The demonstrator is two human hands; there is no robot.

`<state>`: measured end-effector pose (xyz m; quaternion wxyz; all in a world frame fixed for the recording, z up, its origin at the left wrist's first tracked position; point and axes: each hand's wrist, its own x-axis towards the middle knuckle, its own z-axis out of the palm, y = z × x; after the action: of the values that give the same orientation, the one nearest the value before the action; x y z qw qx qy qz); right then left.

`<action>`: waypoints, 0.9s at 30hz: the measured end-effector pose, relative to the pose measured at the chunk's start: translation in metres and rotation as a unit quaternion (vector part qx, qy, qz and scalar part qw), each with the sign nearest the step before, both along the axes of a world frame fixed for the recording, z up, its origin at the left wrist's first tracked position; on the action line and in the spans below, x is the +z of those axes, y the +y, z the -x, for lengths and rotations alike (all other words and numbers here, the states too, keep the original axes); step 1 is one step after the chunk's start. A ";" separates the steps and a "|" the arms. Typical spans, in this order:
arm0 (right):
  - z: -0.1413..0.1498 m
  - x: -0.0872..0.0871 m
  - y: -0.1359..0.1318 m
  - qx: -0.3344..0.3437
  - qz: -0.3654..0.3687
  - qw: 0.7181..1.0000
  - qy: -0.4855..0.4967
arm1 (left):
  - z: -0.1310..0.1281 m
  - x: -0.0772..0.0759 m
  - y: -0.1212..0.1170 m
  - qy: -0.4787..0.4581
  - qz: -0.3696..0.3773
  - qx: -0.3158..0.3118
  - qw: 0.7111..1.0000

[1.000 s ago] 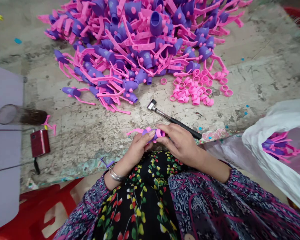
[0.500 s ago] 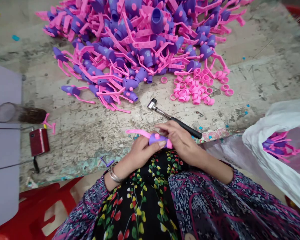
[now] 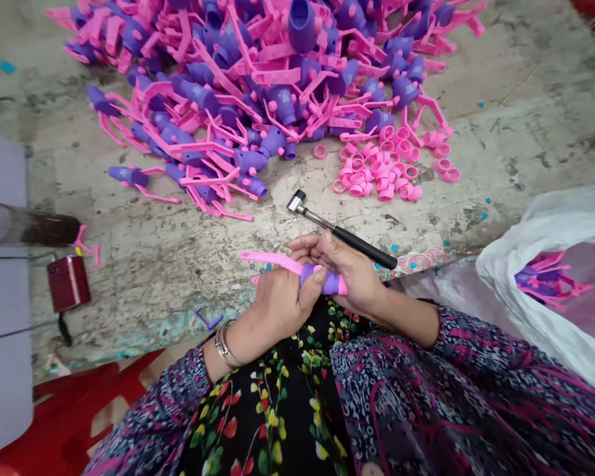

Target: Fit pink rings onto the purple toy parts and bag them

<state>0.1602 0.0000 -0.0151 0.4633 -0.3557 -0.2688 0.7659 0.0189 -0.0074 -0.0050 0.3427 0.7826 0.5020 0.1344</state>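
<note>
Gripping a purple moulded plastic cylinder point(image 3: 322, 281), the left hand point(image 3: 277, 307) is closed: fingers point(image 3: 282, 291) curled around it, thumb point(image 3: 313, 281) laid along its top. Right hand point(image 3: 350, 277): fingers point(image 3: 310, 243) half open and curved, spread on the far side of the cylinder. Whether they bear on the part cannot be told from this view. A bright pink plastic collar point(image 3: 340, 285) sits on the cylinder's right end, against the right palm. A flat pink plastic arm point(image 3: 272, 262) runs left from the cylinder, past the left hand. The assembly is held over the lap, just short of the near edge of a worn concrete slab point(image 3: 129, 277).

Just beyond the right hand lies a steel-headed hammer with a black grip point(image 3: 340, 231). Farther out: a loose heap of pink plastic rings point(image 3: 379, 172) and, far left of it, a large heap of purple-and-pink parts point(image 3: 218, 99). Right: a white plastic bag point(image 3: 540, 291) holding similar parts point(image 3: 548, 281). Left: a clear tube with dark contents point(image 3: 24, 226) and a dark red box point(image 3: 68, 283). Near: silver bangles point(image 3: 225, 348) on the left wrist, a black floral garment point(image 3: 268, 410).
</note>
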 end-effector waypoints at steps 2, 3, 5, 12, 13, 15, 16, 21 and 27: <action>0.000 -0.004 -0.001 -0.008 0.002 1.000 0.025 | -0.002 0.000 -0.001 0.031 -0.004 0.006 0.999; 0.000 -0.005 -0.001 -0.012 0.001 0.999 0.035 | -0.003 0.000 -0.001 0.046 -0.004 0.011 0.999; 0.001 -0.007 -0.002 -0.024 0.003 0.999 0.041 | -0.006 0.001 -0.002 0.068 -0.002 0.019 0.998; 0.005 -0.010 -0.002 -0.051 0.015 0.998 0.043 | -0.011 0.002 -0.005 0.134 0.014 0.034 0.990; 0.005 -0.010 -0.002 -0.049 0.016 0.998 0.039 | -0.012 0.002 -0.005 0.138 0.016 0.036 0.990; 0.005 -0.010 -0.001 -0.042 0.019 0.999 0.028 | -0.011 0.000 -0.005 0.119 0.016 0.040 0.992; 0.005 -0.009 0.000 -0.038 0.022 0.999 0.025 | -0.011 -0.001 -0.004 0.097 0.017 0.042 0.994; 0.001 -0.002 0.007 0.017 0.063 0.997 0.041 | -0.007 -0.008 0.003 -0.079 0.083 0.069 0.991; -0.019 -0.003 0.002 0.020 0.044 0.999 0.000 | -0.002 -0.010 0.005 -0.210 0.272 0.177 0.922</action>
<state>0.1793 0.0024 -0.0184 0.4319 -0.3707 -0.2418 0.7858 0.0211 -0.0020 -0.0145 0.6107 0.5116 0.5658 0.2125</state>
